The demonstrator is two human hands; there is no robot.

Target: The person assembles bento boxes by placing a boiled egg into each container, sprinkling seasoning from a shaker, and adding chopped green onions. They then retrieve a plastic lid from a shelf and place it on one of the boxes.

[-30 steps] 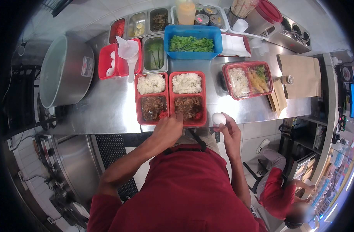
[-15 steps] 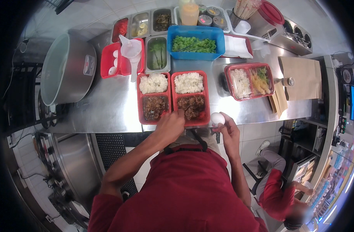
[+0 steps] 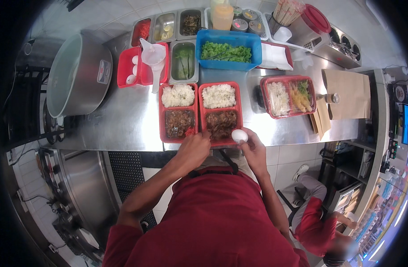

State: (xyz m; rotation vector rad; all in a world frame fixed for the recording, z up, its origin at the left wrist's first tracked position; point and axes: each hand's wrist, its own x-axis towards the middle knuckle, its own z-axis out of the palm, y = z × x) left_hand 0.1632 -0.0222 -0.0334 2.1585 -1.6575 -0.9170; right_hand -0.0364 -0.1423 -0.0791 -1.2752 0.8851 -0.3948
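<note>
Two red bento boxes stand side by side before me, the left bento box (image 3: 161,121) and the right bento box (image 3: 241,116). Each has white rice (image 3: 218,96) in its far compartment and dark cooked meat (image 3: 221,123) in its near one. Red shreds (image 3: 190,131) lie in a corner of the left box's meat. My left hand (image 3: 195,149) is closed, its fingertips at the right box's near-left rim; the grip is partly hidden. A whole white egg (image 3: 239,136) is pinched in my right hand (image 3: 254,150), just over the right box's near-right corner.
Behind the boxes are a blue tub (image 3: 228,65) of chopped greens, steel pans (image 3: 183,60) and a red container (image 3: 125,80) with eggs and a white funnel (image 3: 154,55). A large pot (image 3: 86,84) stands left, a lidded meal box (image 3: 289,96) right. A person (image 3: 314,218) sits at lower right.
My right hand has brought the egg leftward, from beside the right bento box to over its near corner. The left hand stays at the rim between the boxes.
</note>
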